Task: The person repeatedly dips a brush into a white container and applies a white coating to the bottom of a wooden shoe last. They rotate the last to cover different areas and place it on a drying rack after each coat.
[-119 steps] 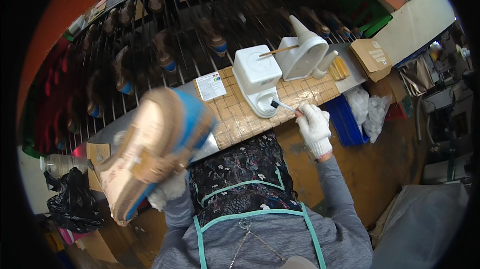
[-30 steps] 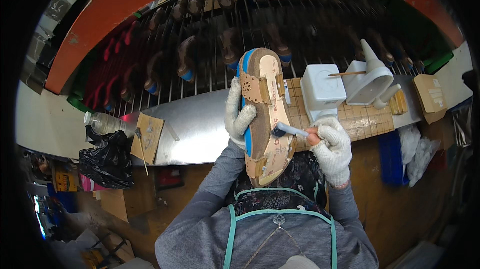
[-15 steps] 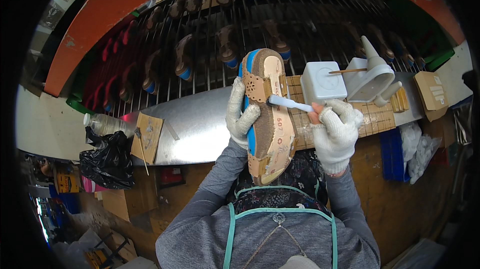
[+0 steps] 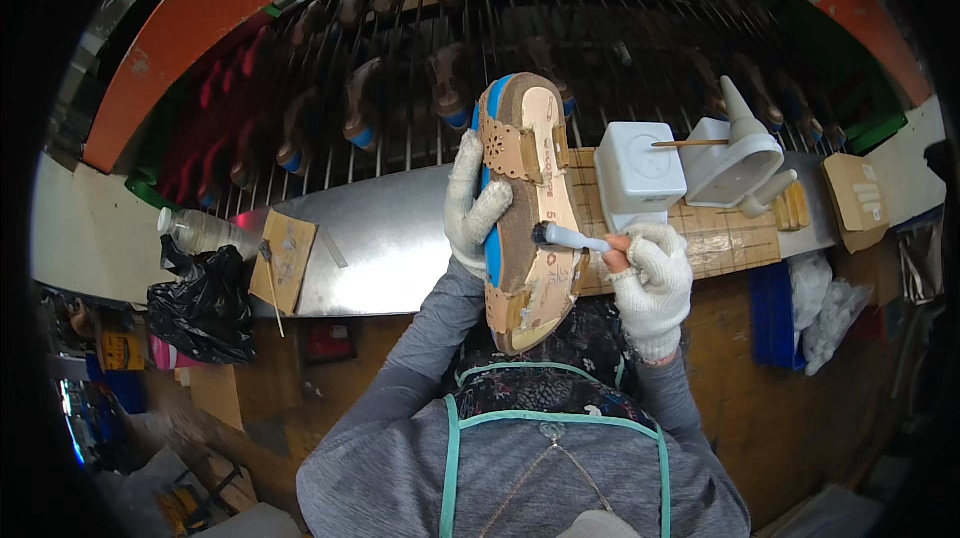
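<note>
I hold the shoe (image 4: 545,200) up over the near edge of the metal bench (image 4: 385,228), just left of the white pot (image 4: 640,163), its pale bottom turned up. My left hand (image 4: 472,206) grips its left side: thumb against the brown band, fingers along the blue edge; their tips I can't fully see. My right hand (image 4: 652,283) pinches the brush (image 4: 580,239) by its handle, thumb against forefinger, bristles at the line where brown meets pale.

To do this well, I'd keep the left grip firm so the shoe doesn't roll under the stroke, and the thumb clear of the bristles. A light pinch should let me follow the curve; short, even strokes along that line ought to spread better than hard pressing, which could splay the bristles onto the strap (image 4: 510,153).
</note>
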